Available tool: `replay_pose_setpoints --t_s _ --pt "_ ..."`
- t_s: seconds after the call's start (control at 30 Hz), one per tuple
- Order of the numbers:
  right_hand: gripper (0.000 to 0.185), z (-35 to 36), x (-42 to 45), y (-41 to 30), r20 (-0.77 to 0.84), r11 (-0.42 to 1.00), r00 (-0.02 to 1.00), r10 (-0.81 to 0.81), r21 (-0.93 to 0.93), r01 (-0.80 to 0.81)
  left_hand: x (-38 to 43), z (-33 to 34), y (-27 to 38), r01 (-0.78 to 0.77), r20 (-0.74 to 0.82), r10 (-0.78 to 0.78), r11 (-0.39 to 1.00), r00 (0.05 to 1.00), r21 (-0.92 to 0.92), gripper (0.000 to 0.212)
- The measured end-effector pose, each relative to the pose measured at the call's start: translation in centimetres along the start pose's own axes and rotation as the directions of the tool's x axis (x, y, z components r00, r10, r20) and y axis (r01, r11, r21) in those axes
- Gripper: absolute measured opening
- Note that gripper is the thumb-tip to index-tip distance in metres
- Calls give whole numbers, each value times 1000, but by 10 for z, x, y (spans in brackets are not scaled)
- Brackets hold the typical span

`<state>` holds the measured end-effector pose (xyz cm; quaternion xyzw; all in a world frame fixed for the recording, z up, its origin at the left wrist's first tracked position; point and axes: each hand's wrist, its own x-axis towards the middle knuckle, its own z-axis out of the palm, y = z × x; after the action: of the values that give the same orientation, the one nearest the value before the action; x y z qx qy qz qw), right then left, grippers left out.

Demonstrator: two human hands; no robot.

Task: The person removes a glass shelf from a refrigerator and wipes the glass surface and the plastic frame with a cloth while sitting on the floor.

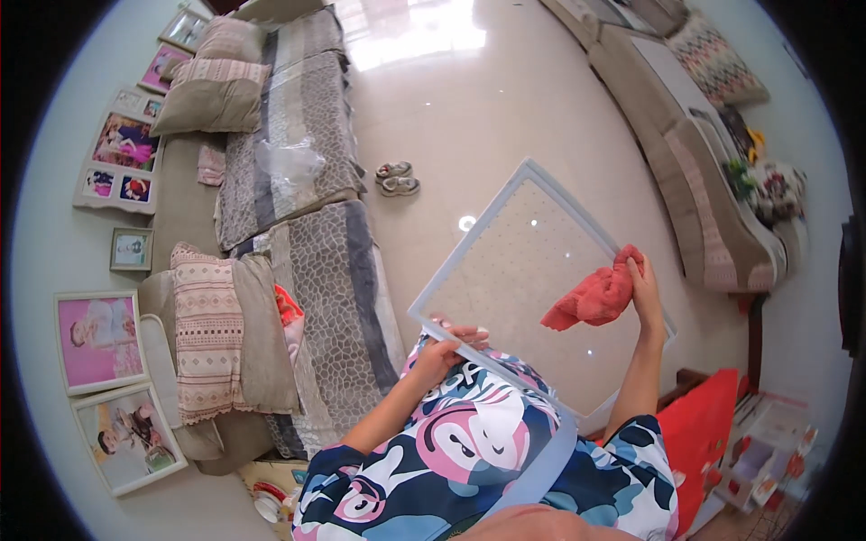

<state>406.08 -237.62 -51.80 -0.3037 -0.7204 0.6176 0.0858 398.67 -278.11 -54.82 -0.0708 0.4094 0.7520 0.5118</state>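
A clear panel (514, 270) with a pale grey rim, apparently a glass shelf, is held tilted in front of my body. The floor shows through it, and small dots cover part of its surface. My left hand (443, 351) grips the near left part of the rim, thumb on my side and fingers seen through the panel. A red cloth (595, 297) is bunched in my right hand (643, 284), at the right edge of the panel. One end of the cloth hangs over the panel's face.
To the left runs a sofa (318, 291) with patterned covers, cushions (210, 331) and a clear plastic bag (291, 162). Shoes (397, 179) sit on the tiled floor (460, 128). Another sofa (649, 122) lines the right. Near my right elbow is a red cloth-like sheet (697, 439).
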Motion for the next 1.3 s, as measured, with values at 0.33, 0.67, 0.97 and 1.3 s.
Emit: replay_pose_setpoints --t_s 0.33,0.67,0.97,1.3 --pt "33 130 308 -60 81 986 996 -31 165 18 145 -109 278 -417 -527 591 806 611 421 26" --pt "31 230 562 -140 92 986 996 9 164 -24 244 34 597 -697 342 641 -714 -687 -63 37" --pt "30 347 863 -239 139 957 989 -42 290 0 384 25 806 -480 532 670 -742 -518 467 41" --pt "31 507 1113 -340 254 987 954 -159 14 160 514 -64 1025 -319 373 560 -779 -740 539 32"
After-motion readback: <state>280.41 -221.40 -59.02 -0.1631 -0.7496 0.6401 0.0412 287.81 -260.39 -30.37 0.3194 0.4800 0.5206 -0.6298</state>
